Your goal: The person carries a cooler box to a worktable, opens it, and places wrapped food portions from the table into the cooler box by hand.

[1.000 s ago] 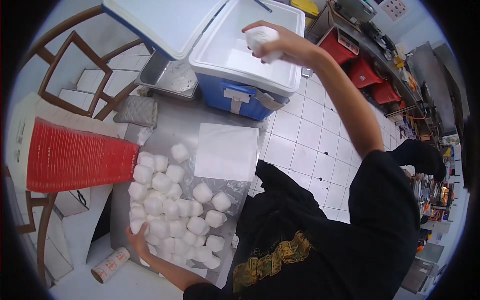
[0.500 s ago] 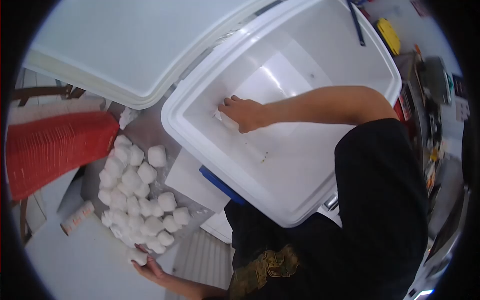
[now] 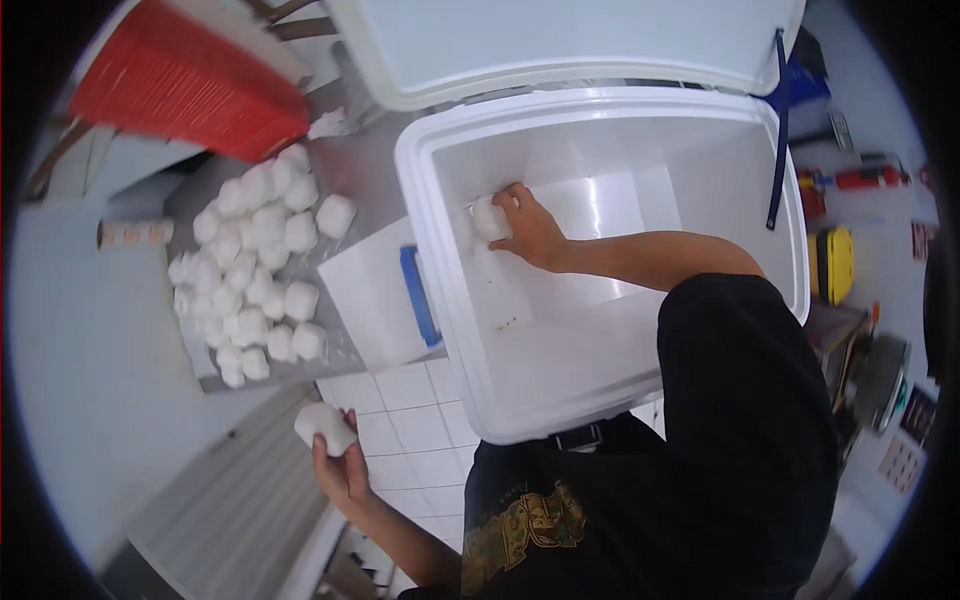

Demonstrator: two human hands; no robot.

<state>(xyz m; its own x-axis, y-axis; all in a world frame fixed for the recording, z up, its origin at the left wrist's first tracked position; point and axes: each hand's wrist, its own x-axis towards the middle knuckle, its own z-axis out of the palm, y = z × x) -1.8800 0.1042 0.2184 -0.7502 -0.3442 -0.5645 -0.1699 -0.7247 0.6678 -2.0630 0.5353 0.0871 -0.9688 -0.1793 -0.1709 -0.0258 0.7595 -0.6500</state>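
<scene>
My right hand (image 3: 532, 230) reaches into a large white cooler box (image 3: 428, 230), its fingers curled round a rounded white bundle (image 3: 489, 218) by the left inner wall. Away from the box, my left hand (image 3: 342, 462) grips another white bundle (image 3: 322, 428), smooth and slightly lobed, above the tiled floor. A heap of similar white bundles (image 3: 268, 224) lies on a metal tabletop (image 3: 365, 165) left of the box. Small dark specks dot the inside of the box near my right hand.
The cooler's lid (image 3: 570, 40) stands raised at the back, with a dark strap (image 3: 778, 140) at its right. A blue handle (image 3: 420, 295) juts from the box's left side beside a white sheet (image 3: 370, 290). Red stacked material (image 3: 190, 85) and a printed roll (image 3: 135, 234) are at left.
My left hand has moved away from the heap toward the right, carrying a white bundle. My right hand stays inside the box, its bundle now showing more plainly. The view has turned.
</scene>
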